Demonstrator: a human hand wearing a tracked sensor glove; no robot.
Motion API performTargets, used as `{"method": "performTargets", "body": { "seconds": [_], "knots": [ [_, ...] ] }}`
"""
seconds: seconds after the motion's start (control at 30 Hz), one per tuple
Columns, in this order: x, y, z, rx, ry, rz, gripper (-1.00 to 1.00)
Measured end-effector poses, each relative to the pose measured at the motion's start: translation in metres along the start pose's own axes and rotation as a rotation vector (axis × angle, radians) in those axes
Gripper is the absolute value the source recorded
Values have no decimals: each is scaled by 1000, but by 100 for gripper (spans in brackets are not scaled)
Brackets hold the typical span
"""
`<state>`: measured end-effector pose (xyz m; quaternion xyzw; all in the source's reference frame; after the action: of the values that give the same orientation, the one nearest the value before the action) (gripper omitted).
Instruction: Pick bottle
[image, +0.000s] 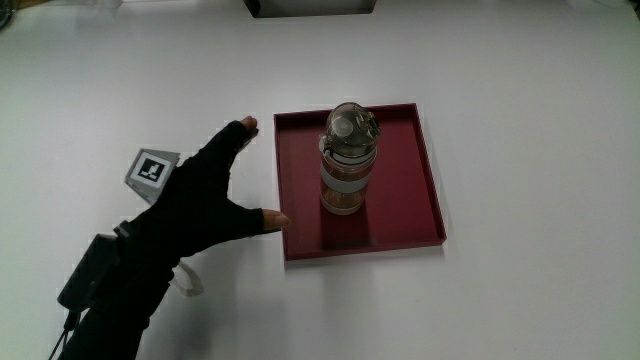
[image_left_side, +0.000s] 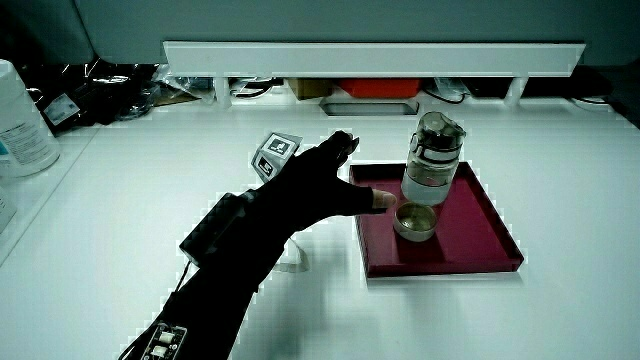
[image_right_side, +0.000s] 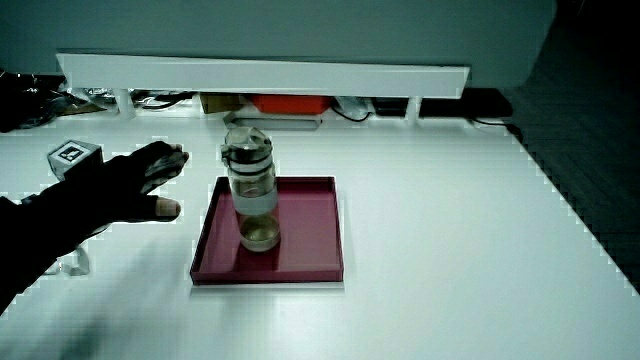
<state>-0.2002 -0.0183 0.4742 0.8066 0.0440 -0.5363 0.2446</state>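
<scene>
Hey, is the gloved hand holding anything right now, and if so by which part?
Nothing is held. The hand is open beside the dark red square tray, apart from the clear plastic bottle standing in it.

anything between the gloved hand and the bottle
Only the dark red square tray's rim and bare floor separate the black-gloved hand from the clear plastic bottle, per the main view.

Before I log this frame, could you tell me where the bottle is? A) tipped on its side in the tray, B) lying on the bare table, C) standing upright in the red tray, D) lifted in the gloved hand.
C: the bottle stands upright in the red tray, while the hand is open beside the tray, not touching the bottle.
</scene>
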Motion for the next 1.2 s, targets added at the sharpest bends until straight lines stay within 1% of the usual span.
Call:
{"method": "performTargets", "body": {
  "seconds": [0.03,0.07,0.1,0.13,0.17,0.2,0.23,0.27,0.3,0.37,0.4,0.47,0.5,0.53,0.63,0.7,0.8,0.83,0.87,0.9,0.93,0.97,1.0,1.03,1.07,1.1,1.13,1.2],
  "knots": [
    [1,1,-2,0,24,9,0],
    [4,1,-5,1,30,29,0],
    [4,2,-7,4,39,19,0],
    [4,3,-10,4,34,9,0],
    [6,4,-12,-2,46,42,0],
    [5,6,-15,-8,20,27,0],
    [5,7,-17,-5,44,49,0],
    [5,9,-21,-11,26,41,0],
    [5,11,-24,-15,29,34,0],
    [6,14,-30,-21,33,49,0],
    [6,15,-33,-28,21,60,0],
    [5,19,-38,-36,33,57,0],
    [5,20,-41,-37,24,68,0],
    [4,23,-44,-42,25,69,0],
    [-2,29,-53,-37,27,33,0],
    [-4,31,-58,-29,17,46,0],
    [-7,34,-65,-19,8,39,0],
    [-6,34,-67,-19,-2,45,0],
    [-8,35,-70,-20,-8,35,0],
    [-9,36,-72,-18,-10,45,0],
    [-10,37,-74,-16,-20,35,0],
    [-10,37,-77,-18,-25,42,0],
    [-11,38,-78,-18,-23,39,0],
    [-12,39,-79,-19,-36,25,0],
    [-11,38,-79,-19,-28,40,0],
    [-13,39,-80,-16,-41,38,0],
    [-12,39,-80,-13,-32,40,0],
    [-13,40,-80,-9,-44,37,0]
  ]
}}
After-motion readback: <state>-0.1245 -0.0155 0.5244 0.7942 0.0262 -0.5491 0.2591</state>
